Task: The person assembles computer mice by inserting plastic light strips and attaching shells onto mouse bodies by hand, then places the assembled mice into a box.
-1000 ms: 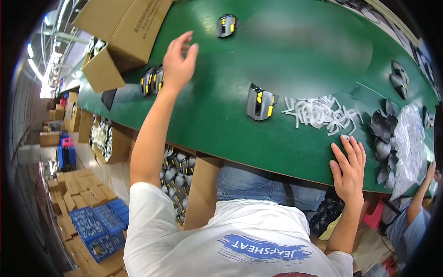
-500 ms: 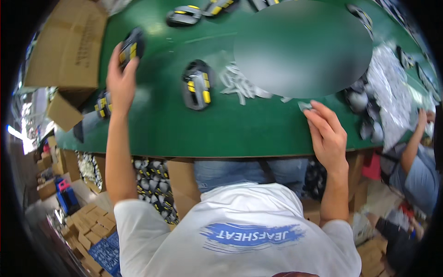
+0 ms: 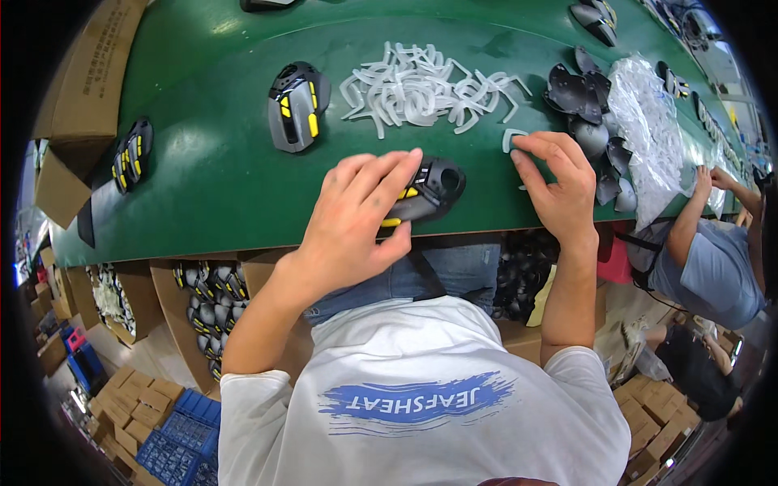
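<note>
My left hand (image 3: 356, 219) grips a black mouse shell with yellow buttons (image 3: 429, 188) at the near edge of the green table (image 3: 219, 186). My right hand (image 3: 559, 182) pinches a small white curved plastic piece (image 3: 510, 139) lying on the table just right of that shell. A heap of the same white plastic pieces (image 3: 421, 85) lies beyond both hands. A second grey and yellow mouse shell (image 3: 297, 105) rests on the table beyond my left hand.
Black shell halves (image 3: 583, 97) and a clear plastic bag (image 3: 648, 130) lie at the right. Another mouse shell (image 3: 132, 152) and cardboard boxes (image 3: 89, 81) are at the left. Bins of shells (image 3: 211, 292) stand under the table. A co-worker (image 3: 705, 259) sits at the right.
My left hand took a mouse shell from far left on the table and brought it to the near edge. My right hand moved from the table's edge onto a white piece.
</note>
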The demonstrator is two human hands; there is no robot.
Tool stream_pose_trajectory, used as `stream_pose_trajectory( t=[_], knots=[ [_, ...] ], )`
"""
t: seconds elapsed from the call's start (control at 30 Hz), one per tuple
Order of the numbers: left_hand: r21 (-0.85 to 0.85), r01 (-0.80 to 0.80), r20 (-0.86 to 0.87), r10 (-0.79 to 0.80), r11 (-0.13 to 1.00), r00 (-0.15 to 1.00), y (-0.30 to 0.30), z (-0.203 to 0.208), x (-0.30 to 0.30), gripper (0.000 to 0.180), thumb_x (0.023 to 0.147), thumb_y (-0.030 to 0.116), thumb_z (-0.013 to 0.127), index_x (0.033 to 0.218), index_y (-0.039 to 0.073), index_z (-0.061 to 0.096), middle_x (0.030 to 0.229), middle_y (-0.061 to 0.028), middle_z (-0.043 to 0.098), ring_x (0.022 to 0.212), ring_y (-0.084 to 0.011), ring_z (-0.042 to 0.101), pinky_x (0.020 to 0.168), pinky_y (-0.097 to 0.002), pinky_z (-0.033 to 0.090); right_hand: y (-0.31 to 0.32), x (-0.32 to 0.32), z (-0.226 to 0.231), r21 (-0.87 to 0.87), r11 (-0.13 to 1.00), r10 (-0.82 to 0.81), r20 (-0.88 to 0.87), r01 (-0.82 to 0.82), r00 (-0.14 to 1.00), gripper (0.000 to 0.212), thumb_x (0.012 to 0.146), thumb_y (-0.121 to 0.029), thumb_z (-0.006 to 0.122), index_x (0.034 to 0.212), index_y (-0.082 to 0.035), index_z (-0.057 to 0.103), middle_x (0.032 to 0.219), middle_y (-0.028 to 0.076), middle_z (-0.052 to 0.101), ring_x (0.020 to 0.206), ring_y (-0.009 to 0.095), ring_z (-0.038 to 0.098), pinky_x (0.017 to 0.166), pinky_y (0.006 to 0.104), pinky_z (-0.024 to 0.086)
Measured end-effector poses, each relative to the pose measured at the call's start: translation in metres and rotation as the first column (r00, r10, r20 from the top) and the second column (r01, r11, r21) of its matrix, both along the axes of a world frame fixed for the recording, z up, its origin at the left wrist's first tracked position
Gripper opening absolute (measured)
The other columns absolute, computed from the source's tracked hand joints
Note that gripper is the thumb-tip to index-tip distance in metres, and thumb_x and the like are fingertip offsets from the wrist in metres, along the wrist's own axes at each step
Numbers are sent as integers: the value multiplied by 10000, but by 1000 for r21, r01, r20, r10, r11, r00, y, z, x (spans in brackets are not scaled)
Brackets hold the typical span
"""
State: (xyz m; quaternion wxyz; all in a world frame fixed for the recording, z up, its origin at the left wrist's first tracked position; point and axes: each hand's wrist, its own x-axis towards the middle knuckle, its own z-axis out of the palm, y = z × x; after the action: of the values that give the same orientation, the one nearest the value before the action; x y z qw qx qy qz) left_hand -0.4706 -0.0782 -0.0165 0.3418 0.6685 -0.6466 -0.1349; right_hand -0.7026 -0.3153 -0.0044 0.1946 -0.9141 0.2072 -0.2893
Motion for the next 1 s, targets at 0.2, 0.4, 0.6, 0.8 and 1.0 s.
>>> stream_pose_trajectory(
  t=[0.2, 0.4, 0.6, 0.8, 1.0],
  knots=[
    [-3, 10, 38, -10, 1000, 999, -19, -9, -11, 933, 786, 80, 818, 1674, 59, 534, 1574, -137, 617, 1379, -391, 567, 1219, -501, 426, 12, 0, 2, -32, 981, -196, -114, 193, 974, 194, 941, -207, 892, 1077, -86, 823, 915, 46, 756, 837, 253, 717, 796, 417, 521],
    [-7, -15, 95, 16, 1000, 995, -16, -10, -11, 931, 782, 84, 819, 1671, 64, 541, 1566, -130, 627, 1379, -387, 572, 1218, -503, 431, 11, 10, -8, 99, 993, -58, -44, 62, 997, 126, 947, -134, 879, 1012, -72, 792, 1082, 90, 812, 947, 244, 767, 819, 381, 570],
    [-49, -2, 56, 4, 999, 998, -17, -12, -10, 940, 773, 90, 814, 1672, 69, 542, 1535, -134, 653, 1369, -378, 583, 1213, -503, 442, 33, -2, 8, 707, 680, 144, 132, -195, 981, 116, 947, 6, 850, 960, -3, 735, 1125, 141, 843, 979, 179, 789, 853, 318, 606],
    [-34, -3, 37, 5, 999, 999, -15, -14, -8, 949, 760, 97, 789, 1675, 68, 537, 1521, -135, 654, 1363, -374, 575, 1198, -503, 442, 29, 16, 5, 757, 596, 202, 181, -267, 963, 137, 922, 27, 855, 973, -16, 735, 1076, 120, 837, 1017, 158, 748, 925, 335, 571],
    [-52, 11, 14, -10, 999, 1000, -16, -16, -5, 948, 754, 91, 759, 1675, 73, 534, 1522, -135, 650, 1371, -376, 570, 1193, -498, 435, 24, 36, 15, 339, 899, 296, -7, -276, 955, 234, 884, 19, 855, 1098, -74, 862, 1072, 89, 819, 990, 285, 769, 899, 373, 593]
  ],
)
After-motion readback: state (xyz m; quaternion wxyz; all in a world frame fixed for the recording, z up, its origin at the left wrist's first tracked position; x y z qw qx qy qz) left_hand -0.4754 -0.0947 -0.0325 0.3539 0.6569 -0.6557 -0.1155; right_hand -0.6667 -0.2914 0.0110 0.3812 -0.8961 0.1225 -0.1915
